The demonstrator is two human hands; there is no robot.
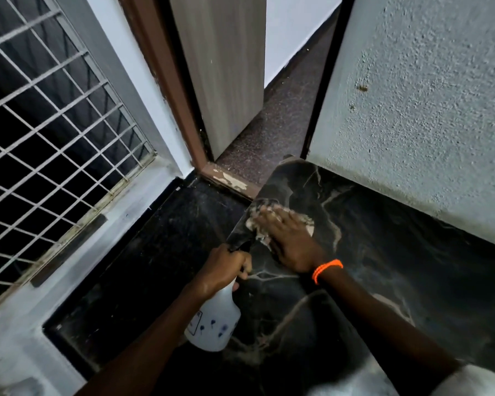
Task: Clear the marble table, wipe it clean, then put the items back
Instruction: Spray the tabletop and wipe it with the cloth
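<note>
The black marble table with pale veins runs along the right wall. My right hand, an orange band on its wrist, lies flat on a pale crumpled cloth near the table's far left edge. My left hand grips the neck of a white spray bottle with small blue marks, held upright beside the table's left edge. The bottle's trigger head is mostly hidden by my fingers. Nothing else stands on the visible marble.
A dark speckled floor lies left of the table. A window with a white metal grille fills the left. A half-open door in a brown frame stands ahead, and a rough grey wall borders the table on the right.
</note>
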